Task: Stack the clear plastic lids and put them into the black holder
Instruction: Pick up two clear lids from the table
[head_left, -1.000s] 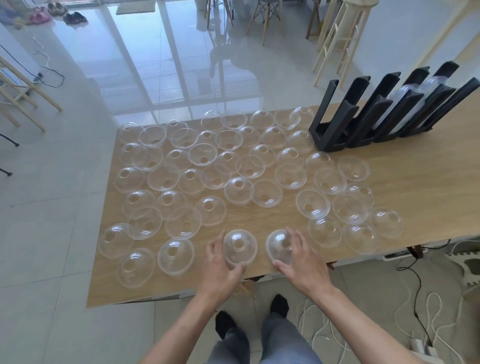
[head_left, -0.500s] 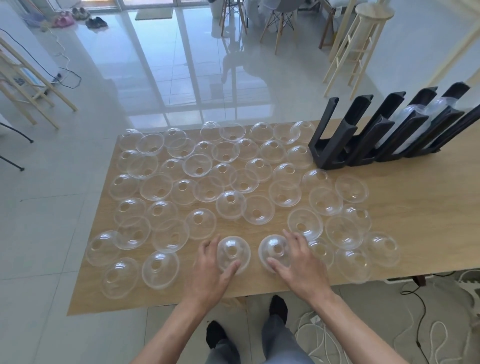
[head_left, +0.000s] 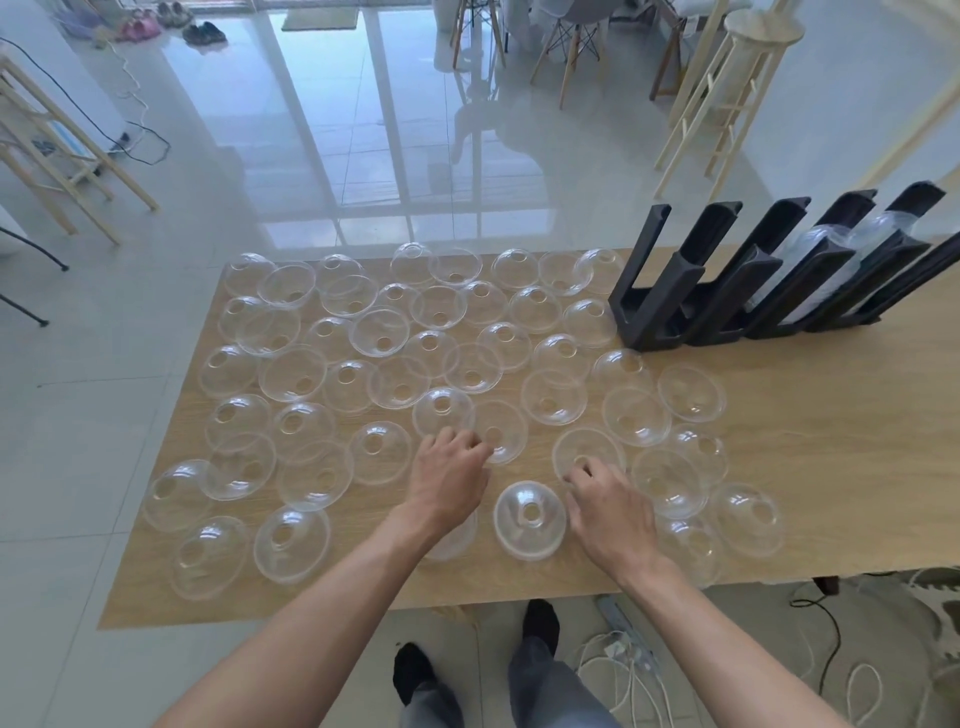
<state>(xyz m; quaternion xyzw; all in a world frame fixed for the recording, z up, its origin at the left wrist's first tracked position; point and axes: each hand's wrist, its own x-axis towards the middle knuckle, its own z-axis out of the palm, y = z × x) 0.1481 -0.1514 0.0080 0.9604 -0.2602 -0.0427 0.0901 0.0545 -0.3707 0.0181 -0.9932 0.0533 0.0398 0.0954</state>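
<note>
Several clear plastic dome lids are spread over the wooden table, some dome up and some upturned. My left hand reaches forward with curled fingers that pinch the near rim of an upturned lid. The curled fingertips of my right hand grip the near rim of another upturned lid. One dome-up lid stands free between my wrists. A second lid lies partly hidden under my left wrist. The black holder stands at the back right, with stacked lids in its right-hand slots.
The table's near edge runs just below my forearms. Bare wood lies to the right of the lids, in front of the holder. Cables lie on the floor by my feet. Wooden stools and chairs stand beyond the table.
Both hands have let go of the two lids at the near edge and moved forward onto two upturned lids farther in. The camera has moved closer to the table.
</note>
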